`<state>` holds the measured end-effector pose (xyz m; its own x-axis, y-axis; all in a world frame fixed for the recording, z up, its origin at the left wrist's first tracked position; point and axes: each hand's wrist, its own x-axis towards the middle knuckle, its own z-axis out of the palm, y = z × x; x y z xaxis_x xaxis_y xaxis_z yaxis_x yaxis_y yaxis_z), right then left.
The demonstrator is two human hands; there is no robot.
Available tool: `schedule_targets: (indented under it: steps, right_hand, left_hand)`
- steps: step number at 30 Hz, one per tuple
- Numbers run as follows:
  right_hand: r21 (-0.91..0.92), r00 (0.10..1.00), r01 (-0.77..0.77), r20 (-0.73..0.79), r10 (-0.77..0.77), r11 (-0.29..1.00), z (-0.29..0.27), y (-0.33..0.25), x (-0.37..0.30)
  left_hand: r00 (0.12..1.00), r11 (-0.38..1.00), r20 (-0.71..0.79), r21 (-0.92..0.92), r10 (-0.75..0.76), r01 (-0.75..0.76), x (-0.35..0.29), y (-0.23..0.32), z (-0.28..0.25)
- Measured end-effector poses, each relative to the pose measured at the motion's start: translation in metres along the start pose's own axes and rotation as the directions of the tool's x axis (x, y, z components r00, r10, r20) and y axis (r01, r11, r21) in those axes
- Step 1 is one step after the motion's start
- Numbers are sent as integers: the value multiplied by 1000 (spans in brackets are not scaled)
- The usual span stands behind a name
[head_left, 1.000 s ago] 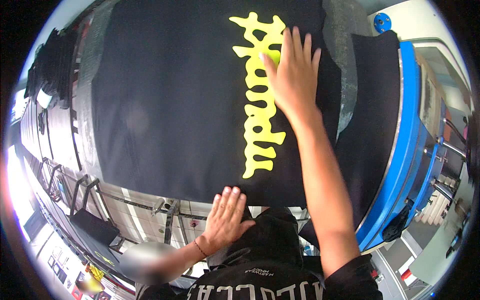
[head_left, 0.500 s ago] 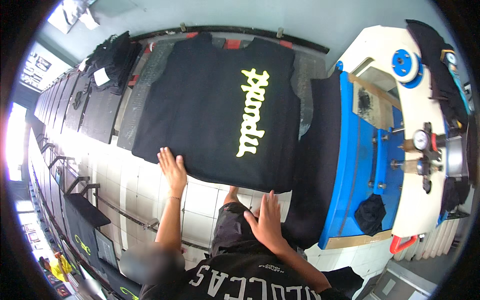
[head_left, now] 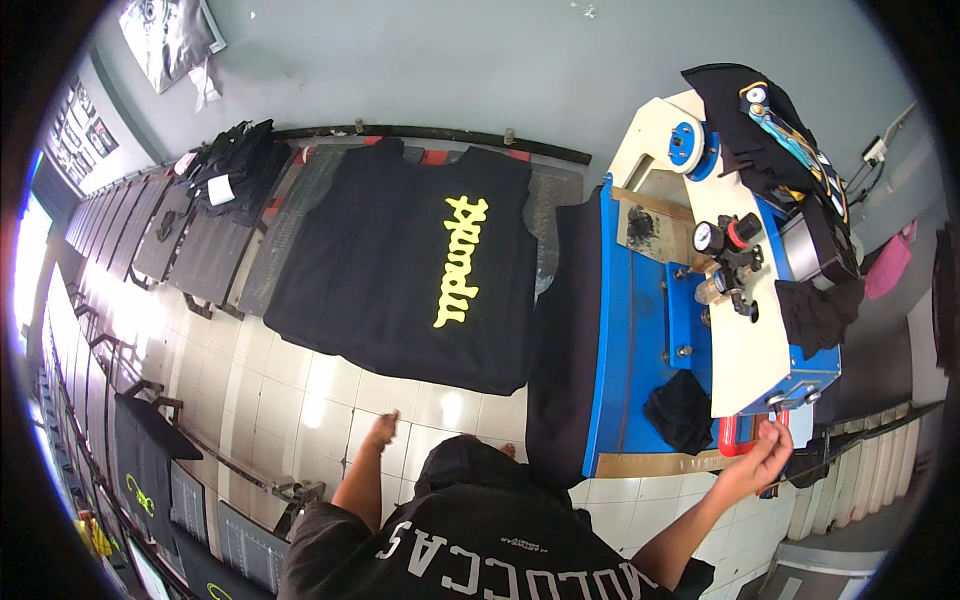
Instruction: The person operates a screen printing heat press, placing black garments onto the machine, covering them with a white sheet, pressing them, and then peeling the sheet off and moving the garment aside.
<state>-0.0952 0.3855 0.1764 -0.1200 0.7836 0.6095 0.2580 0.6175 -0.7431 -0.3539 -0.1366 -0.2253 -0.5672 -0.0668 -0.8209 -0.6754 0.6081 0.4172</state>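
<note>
A black shirt with neon-yellow lettering lies spread flat on a dark board, its lower edge toward me. My right hand is at the red handle on the front of the white and blue press, its fingers curled by the handle just below the control box. Part of the handle is hidden behind the hand. Over the tiled floor, short of the shirt's hem, my left hand hangs away from anything; its fingers are too small and bunched to read.
Black cloth drapes the press's near left side, and a crumpled black cloth sits on its blue base. A pressure gauge sticks out from the press. A pile of black garments rests on the row of boards at left. Another rack stands lower left.
My right hand has left the shirt's hem and gone right to the press handle. My left hand has drawn back from the hem. The view has shifted right; the shirt lies as before.
</note>
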Motion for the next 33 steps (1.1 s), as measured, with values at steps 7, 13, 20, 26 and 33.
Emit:
schedule_targets:
  steps: [7, 13, 20, 26, 33]
  right_hand:
    - [-105, 998, 37, -37, -41, 994, 6, 35, -8]
    - [-121, 983, 149, -91, -161, 981, 8, 33, -6]
    - [-97, 943, 322, -49, -328, 942, 6, 26, 2]
    - [-75, 914, 389, -92, -395, 918, 6, 17, 5]
    - [-84, 900, 412, -116, -420, 907, 7, 22, 8]
  left_hand:
    - [738, 590, 519, 457, 432, -666, 3, -15, 54]
    - [674, 913, 721, 150, 162, -379, -103, 95, 90]
    - [531, 972, 816, -160, 227, -170, -131, 146, 161]
    - [414, 975, 888, -223, 201, 6, -113, 121, 178]
    - [487, 991, 865, -137, 120, -1, -135, 116, 161]
